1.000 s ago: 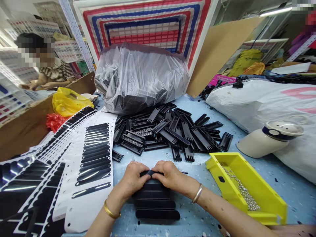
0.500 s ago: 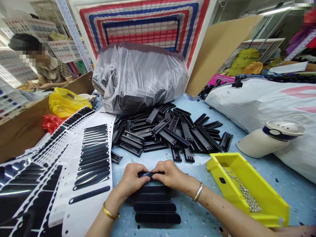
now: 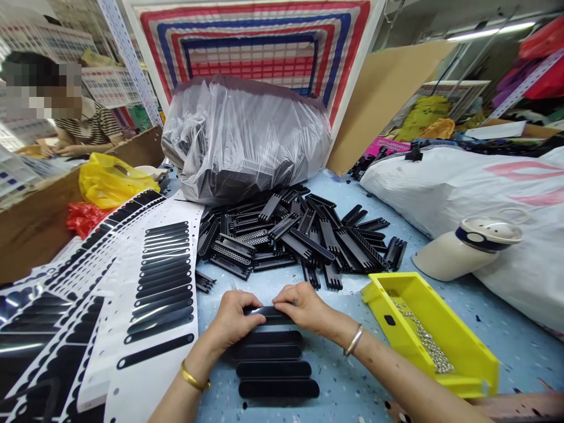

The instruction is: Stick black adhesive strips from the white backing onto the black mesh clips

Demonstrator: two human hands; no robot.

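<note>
My left hand (image 3: 235, 317) pinches the left end of a long black plastic piece (image 3: 268, 314) with a glossy top and lies low over the table. At its far edge, toward the right end, my right hand (image 3: 302, 304) has thumb and index finger pressed together on the same piece; whether a thin film is between those fingertips I cannot make out. Just in front lie several similar black pieces with rounded ends, set in a column, the nearest one (image 3: 279, 388) lowest. Beyond my hands spreads a heap of black plastic pieces (image 3: 282, 235).
Sheets of black rounded stickers (image 3: 112, 329) lie to my left. On the right stand a yellow bin (image 3: 469, 346) with small metal parts and a cream tumbler (image 3: 458, 252). A large plastic-wrapped bundle (image 3: 251, 135) sits behind the heap. Another person (image 3: 83, 126) sits at the far left.
My right fingertips have moved slightly right, away from my left thumb, so more of the held piece's surface shows. The view has shifted slightly.
</note>
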